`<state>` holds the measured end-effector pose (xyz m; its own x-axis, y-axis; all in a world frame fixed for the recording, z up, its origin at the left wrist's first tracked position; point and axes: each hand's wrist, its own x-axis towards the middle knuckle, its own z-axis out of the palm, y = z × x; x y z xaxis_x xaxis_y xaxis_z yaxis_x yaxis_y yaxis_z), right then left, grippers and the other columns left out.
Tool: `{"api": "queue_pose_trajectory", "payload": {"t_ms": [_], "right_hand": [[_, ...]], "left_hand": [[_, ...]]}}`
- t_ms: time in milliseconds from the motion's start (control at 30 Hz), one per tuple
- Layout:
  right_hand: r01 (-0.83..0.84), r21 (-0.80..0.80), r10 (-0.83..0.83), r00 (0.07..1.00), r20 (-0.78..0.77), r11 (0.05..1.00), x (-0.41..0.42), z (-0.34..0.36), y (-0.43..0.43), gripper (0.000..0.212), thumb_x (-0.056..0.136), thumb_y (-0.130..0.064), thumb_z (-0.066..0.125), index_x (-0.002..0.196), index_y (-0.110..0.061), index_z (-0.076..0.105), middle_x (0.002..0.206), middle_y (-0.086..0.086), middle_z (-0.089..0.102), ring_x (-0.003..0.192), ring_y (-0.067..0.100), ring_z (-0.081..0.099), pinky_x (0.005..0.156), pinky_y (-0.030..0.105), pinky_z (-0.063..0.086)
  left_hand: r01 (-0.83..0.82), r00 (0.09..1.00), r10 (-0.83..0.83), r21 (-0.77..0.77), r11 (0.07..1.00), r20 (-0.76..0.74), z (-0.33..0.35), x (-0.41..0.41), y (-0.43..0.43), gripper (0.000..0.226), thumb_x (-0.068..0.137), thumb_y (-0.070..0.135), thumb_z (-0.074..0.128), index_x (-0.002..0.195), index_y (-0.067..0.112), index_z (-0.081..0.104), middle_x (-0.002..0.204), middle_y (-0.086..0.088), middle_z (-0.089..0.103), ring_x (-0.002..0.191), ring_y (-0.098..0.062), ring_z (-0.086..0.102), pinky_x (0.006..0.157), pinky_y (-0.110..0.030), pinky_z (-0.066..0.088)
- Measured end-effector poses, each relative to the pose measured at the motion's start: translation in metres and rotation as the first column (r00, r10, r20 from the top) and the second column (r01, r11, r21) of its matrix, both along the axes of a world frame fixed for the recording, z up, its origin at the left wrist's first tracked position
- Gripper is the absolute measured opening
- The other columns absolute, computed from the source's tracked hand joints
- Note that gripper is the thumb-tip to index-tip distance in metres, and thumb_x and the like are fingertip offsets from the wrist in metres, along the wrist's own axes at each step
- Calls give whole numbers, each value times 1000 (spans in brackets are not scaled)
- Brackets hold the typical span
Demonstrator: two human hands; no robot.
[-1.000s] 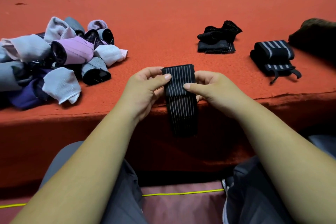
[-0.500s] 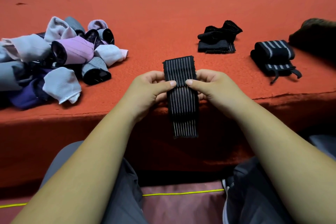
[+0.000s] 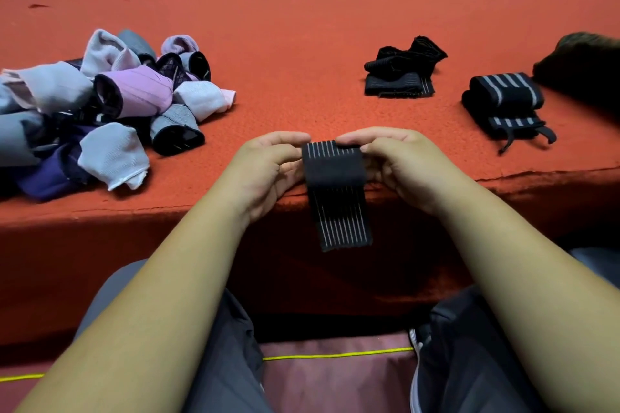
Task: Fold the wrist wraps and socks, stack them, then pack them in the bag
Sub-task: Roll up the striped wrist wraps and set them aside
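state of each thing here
thin-striped wrist wrap, top end folded over, lower end hanging down
left hand, pinching the wrap's left side
right hand, pinching the wrap's right side
sock pile, loose heap, unstacked
black wrist wraps, folded one with a crumpled one on top
wide-striped wrist wraps, rolled, stacked, straps loose

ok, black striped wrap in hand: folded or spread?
Partly folded: the black pinstriped elastic wrist wrap has its top doubled over; the tail hangs flat.
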<state>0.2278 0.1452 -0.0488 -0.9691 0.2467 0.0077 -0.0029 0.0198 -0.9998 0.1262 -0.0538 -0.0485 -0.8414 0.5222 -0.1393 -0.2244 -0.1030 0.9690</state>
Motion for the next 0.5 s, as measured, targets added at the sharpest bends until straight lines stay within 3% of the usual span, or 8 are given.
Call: {"api": "queue_pose_trajectory", "payload": {"t_ms": [67,100,167,233,367,433,500], "right_hand": [[1,-14,-1,1000,-5,1000,4,2,-1,39,102,13,34,119,7,69,51,-8,65,45,-1,61,61,14,54],[2,-22,-2,1000,-7,1000,5,3,-2,39,102,12,35,119,7,69,51,-7,65,45,-2,61,63,14,54],[6,-16,-6,1000,-28,1000,4,2,-4,35,102,10,43,115,3,75,79,4,79,72,5,73,77,23,58],[30,5,-30,998,-49,1000,4,0,-4,32,101,8,51,114,-4,78,106,11,81,95,15,75,85,28,59],[41,-33,-43,997,-67,999,3,-3,-3,38,101,2,61,131,-20,73,103,8,71,96,26,69,91,43,56],[96,-23,-97,994,-53,995,0,-5,-3,37,100,-5,68,134,-20,68,98,5,71,93,25,70,96,55,58],[140,31,-138,990,-41,990,-2,-8,-4,28,99,-12,72,126,-21,72,96,5,75,90,25,73,99,65,55]], "left_hand": [[-14,1000,14,10,1000,7,0,0,2,25,102,-7,50,117,-4,69,92,-13,78,85,-17,77,74,-26,62],[-17,1000,16,25,1000,13,0,0,3,22,104,-2,52,118,-5,68,92,-13,77,85,-17,77,73,-26,61],[16,1000,-16,28,999,-2,-1,1,5,19,107,10,58,118,-3,67,91,-9,78,85,-16,77,75,-25,61],[61,995,-63,-29,998,-74,-3,2,5,18,104,16,66,114,1,68,96,-7,78,89,-15,76,80,-25,60],[11,990,-18,-48,999,-138,-10,-1,5,21,95,3,74,116,1,71,105,-15,74,97,-24,74,93,-39,62],[-53,993,54,10,999,-101,-9,0,7,25,94,2,75,119,3,69,106,-16,76,95,-25,76,86,-37,63],[-161,984,163,40,986,-77,-8,4,11,28,94,4,77,119,5,66,102,-14,79,88,-24,77,76,-33,63]]}}
